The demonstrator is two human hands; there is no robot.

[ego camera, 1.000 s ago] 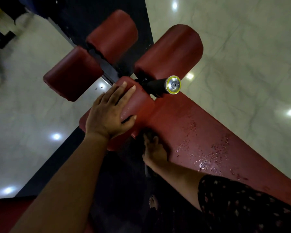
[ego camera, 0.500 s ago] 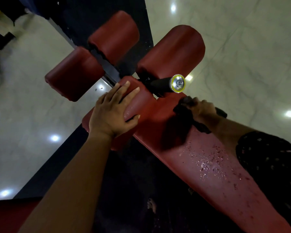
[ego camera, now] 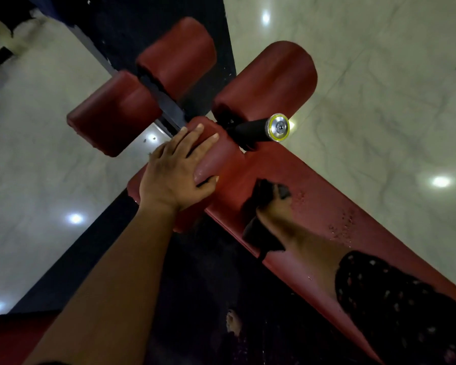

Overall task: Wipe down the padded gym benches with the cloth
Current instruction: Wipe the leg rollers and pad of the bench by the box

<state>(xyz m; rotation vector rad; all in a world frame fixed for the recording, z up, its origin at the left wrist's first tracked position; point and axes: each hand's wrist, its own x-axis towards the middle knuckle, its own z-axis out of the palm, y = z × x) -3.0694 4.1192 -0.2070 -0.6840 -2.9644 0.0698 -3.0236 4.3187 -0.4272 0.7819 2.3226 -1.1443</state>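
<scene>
Braces with left grip [ego camera: 174, 175] laid flat on the small raised pad [ego camera: 223, 156] at frame centre, fingers straight, thumb spread along the near edge, nothing held. Judged a steadying hold, countering the push of the wiping arm.

Clutches cloth [ego camera: 261, 237] in right grip [ego camera: 277, 214], just right of centre, on the padded bench [ego camera: 316, 185]. Fingers curled into the dark fabric, one bunch ahead of the fingertips, a flap trailing under the wrist toward the near edge. Somewhat blurred, so exact finger lay not readable. Presses cloth onto the red surface. Judged mid-wipe.

Shows droplets [ego camera: 345, 222] right of the cloth, toward lower right. Probably wet patch not yet wiped, so likely direction for coming strokes.

Leaves roller pads [ego camera: 269, 83] in upper half with no grip on them. Black handle [ego camera: 250, 131] with metal cap just above the bench end, clear of the cloth.
</scene>
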